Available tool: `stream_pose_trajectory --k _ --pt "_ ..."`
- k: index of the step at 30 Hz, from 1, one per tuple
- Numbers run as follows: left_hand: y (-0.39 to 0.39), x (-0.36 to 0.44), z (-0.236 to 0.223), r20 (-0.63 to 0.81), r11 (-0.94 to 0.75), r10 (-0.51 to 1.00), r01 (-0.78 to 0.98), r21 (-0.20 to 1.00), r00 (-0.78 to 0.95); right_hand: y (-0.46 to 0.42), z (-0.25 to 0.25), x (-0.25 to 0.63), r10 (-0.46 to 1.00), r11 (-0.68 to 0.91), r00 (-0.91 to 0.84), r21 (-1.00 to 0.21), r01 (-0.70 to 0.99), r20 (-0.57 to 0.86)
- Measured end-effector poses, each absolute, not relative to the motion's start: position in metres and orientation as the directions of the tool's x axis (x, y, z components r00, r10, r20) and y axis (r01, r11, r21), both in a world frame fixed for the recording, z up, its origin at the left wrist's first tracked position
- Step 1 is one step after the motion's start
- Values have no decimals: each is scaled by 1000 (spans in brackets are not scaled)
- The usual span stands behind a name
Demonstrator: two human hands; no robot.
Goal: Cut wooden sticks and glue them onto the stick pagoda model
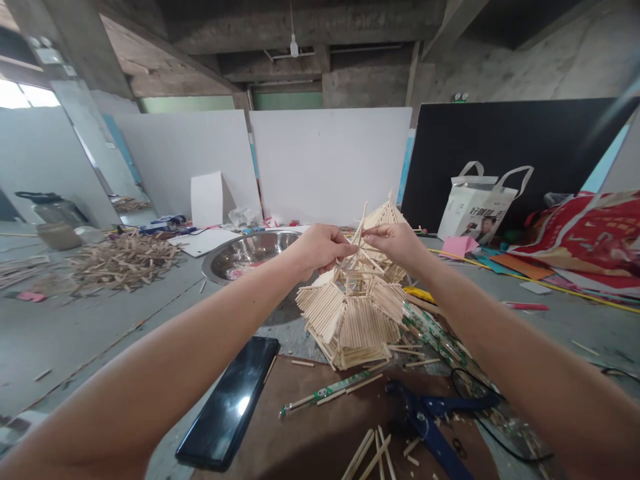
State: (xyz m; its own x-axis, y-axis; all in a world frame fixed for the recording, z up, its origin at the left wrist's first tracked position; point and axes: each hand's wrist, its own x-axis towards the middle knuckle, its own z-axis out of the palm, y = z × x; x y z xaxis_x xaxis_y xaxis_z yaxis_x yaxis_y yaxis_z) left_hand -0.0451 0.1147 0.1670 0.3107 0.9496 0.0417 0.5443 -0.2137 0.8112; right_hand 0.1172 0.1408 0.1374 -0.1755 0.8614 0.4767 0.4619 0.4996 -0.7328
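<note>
A small model building (367, 320) made of pale wooden sticks, with sloping roof panels, stands in front of me. Above its nearer roof, my left hand (327, 248) pinches a thin wooden stick (361, 223) that points up at a tilt. My right hand (393, 241) is closed too, its thumb and fingertips pressed together at the same stick from the other side. Behind my hands rises a second, pointed stick roof (387, 212). My fingers hide the spot where the stick meets the frame.
A dark phone (230, 403), a wrapped pair of chopsticks (325, 393), blue-handled cutters (430, 417) and loose sticks (373, 453) lie close to me. A metal basin (225, 260) and a stick pile (125, 261) are to the left. A white bag (473, 210) stands at right.
</note>
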Motion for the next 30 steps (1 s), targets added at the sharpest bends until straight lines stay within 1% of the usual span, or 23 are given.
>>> stream_pose_trajectory --k 5,11,23,30 --pt "113 -45 167 32 -198 952 535 821 303 147 134 115 876 481 -188 -768 423 445" --pt "112 -45 167 31 -189 958 544 817 286 147 135 114 894 446 -181 -766 463 411" --pt "112 -44 166 80 -212 960 513 832 268 146 134 110 883 453 -144 -732 508 447" --pt "113 -44 165 94 -217 960 489 845 263 142 135 109 889 429 -113 -721 544 444"
